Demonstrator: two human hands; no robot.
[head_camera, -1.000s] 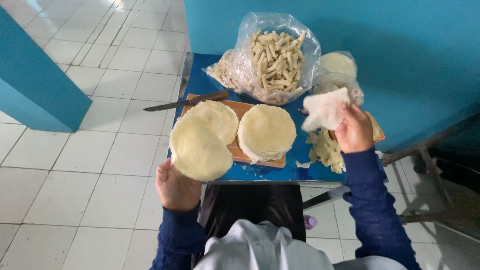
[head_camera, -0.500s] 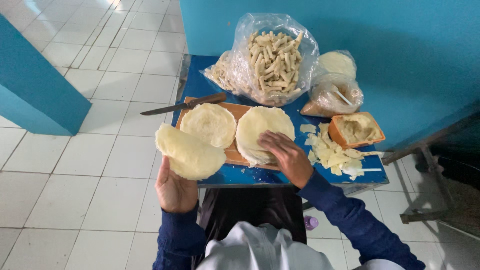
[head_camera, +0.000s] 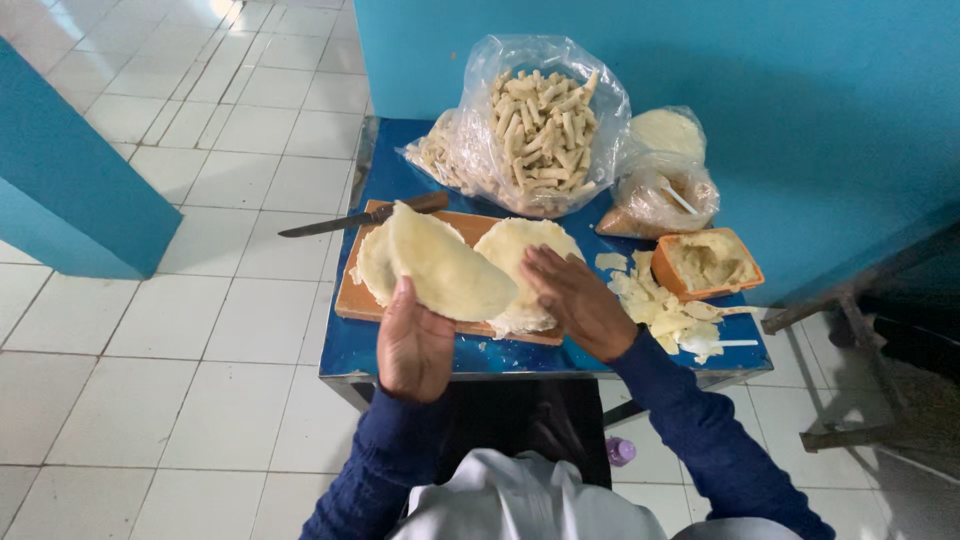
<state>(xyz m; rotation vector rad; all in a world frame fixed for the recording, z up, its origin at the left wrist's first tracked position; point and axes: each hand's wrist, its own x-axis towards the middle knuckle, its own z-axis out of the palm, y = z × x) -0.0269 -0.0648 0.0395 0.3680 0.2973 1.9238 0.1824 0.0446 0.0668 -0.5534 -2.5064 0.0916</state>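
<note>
Steel-bladed, a long knife with a brown handle (head_camera: 355, 214) lies at the left rear of the blue worktop (head_camera: 400, 345). Just right, the left hand (head_camera: 412, 345) pinches a pale round dough sheet (head_camera: 448, 267), lifted above the brown wooden cutting board (head_camera: 352, 296). Further right, the right hand (head_camera: 578, 300) lies spread flat on a second pale dough round (head_camera: 520, 248) on that board.

Left hand (head_camera: 413, 345) raised, fingers curled in grip; right hand (head_camera: 572, 300) palm down, fingers spread flat.

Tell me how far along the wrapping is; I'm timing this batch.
Done: a clear bag heaped with finished rolls. In hand: left hand lifts one round wrapper; right hand rests on the wrapper stack. Left: that stack and filling in the orange tub.
</note>
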